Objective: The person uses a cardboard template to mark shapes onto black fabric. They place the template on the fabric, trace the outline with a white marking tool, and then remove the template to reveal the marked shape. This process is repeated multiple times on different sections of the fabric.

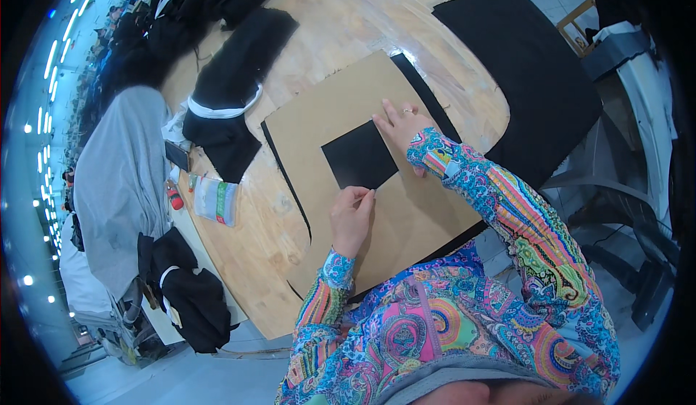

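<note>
A tan cardboard template (304, 144) lies on black cloth (425, 89), whose edges stick out around it. At its middle is a black square (359, 157), which looks like the cloth seen through a cut-out. My left hand (351, 220) is closed in a pinch at the square's lower edge; what its fingertips hold, if anything, is too small to make out. My right hand (404, 131) rests open on the template, fingers spread beside the square's upper right corner. A ring sits on one of its fingers.
On the wooden table (348, 13) lie a black cloth piece at right (518, 79), black cloth tied with a white band (225, 108), a clear plastic packet (215, 200) and a small red item (174, 196). Grey cloth (123, 180) drapes at left; a dark chair (623, 224) stands right.
</note>
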A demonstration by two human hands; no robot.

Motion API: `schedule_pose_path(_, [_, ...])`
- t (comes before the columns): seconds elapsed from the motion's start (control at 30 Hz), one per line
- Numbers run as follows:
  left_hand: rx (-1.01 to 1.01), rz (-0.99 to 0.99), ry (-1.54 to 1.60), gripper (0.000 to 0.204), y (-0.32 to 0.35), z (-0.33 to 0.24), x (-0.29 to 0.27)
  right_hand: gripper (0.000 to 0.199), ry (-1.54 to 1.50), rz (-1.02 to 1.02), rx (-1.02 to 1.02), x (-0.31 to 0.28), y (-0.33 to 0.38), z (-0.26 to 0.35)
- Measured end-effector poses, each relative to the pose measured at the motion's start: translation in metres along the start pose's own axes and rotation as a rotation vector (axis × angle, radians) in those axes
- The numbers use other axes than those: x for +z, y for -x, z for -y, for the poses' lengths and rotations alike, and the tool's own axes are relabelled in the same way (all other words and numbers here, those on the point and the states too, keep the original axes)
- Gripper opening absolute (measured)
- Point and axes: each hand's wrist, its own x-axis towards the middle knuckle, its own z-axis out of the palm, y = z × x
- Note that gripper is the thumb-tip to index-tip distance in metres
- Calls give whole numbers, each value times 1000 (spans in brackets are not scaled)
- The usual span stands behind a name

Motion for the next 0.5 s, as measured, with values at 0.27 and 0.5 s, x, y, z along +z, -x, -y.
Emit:
schedule_pose_path(0.27, [-24,-8,-13,15,1,0,-4,127,24,37,-1,-8,6,2])
schedule_pose_path(0.5, [-66,-10,13,16,3,1,-6,136,7,16,10,-4,5,1])
